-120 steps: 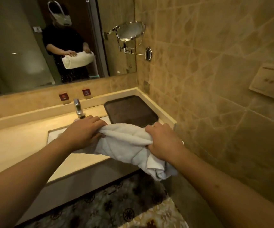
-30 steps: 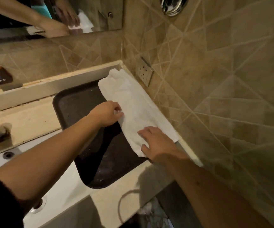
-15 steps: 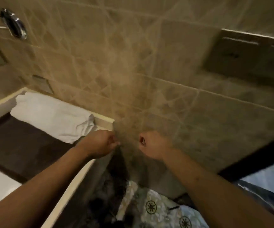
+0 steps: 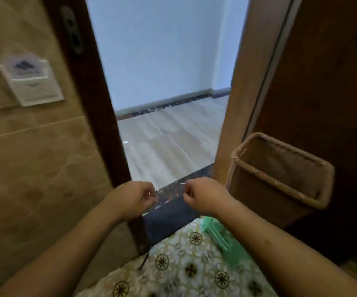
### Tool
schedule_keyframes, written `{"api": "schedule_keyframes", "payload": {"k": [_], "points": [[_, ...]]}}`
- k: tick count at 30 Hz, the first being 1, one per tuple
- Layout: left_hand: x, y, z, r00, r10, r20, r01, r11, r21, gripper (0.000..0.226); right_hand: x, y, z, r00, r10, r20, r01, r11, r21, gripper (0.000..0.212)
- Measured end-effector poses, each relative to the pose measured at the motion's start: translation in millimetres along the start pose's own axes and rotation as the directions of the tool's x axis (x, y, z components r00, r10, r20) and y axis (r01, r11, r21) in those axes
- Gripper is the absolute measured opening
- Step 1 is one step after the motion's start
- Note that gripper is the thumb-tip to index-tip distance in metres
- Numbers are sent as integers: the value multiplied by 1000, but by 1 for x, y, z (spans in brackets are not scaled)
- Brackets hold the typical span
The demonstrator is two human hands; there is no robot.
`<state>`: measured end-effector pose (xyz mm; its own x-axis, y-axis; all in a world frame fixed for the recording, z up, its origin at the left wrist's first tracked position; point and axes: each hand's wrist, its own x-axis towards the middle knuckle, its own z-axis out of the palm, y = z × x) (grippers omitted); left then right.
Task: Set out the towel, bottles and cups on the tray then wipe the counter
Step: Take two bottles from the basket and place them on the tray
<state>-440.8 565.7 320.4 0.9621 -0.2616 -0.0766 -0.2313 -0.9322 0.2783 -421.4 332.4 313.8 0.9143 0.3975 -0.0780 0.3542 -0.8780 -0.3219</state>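
Hands, two, left hand [image 4: 130,200] and right hand [image 4: 205,198] both clenched empty, one wicker basket [image 4: 263,189]

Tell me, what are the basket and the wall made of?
Basket: looks like woven wicker or rattan, matte brown; its rim is braided and the sides show a fine weave. Wall: seems glazed stone-look tile, beige and slightly shiny, with straight grout lines and marbled veins.

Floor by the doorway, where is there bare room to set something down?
The patterned floor is bare between the door frame and the green item. Past the dark threshold, the pale wood floor lies open across the doorway. Crowded on the right: the wicker basket by the door, the green item beside it.
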Motion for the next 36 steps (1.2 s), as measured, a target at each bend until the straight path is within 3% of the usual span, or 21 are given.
{"api": "schedule_keyframes", "payload": {"k": [8, 13, 26, 36], "points": [[130, 153, 38, 921, 375, 103, -377, 926, 0, 18, -77, 148, -43, 920, 383, -88, -381, 924, 37, 14], [210, 220, 66, 841, 505, 194, -502, 862, -66, 15, -89, 219, -58, 850, 523, -67, -523, 852, 16, 16], [456, 294, 136, 746, 570, 344, -520, 821, -233, 5, 6, 407, -85, 684, 728, 40, -729, 684, 12, 11], [533, 321, 196, 657, 516, 550, -479, 849, -224, 11, 43, 489, -68, 601, 778, 181, -792, 611, 7, 10]]}}
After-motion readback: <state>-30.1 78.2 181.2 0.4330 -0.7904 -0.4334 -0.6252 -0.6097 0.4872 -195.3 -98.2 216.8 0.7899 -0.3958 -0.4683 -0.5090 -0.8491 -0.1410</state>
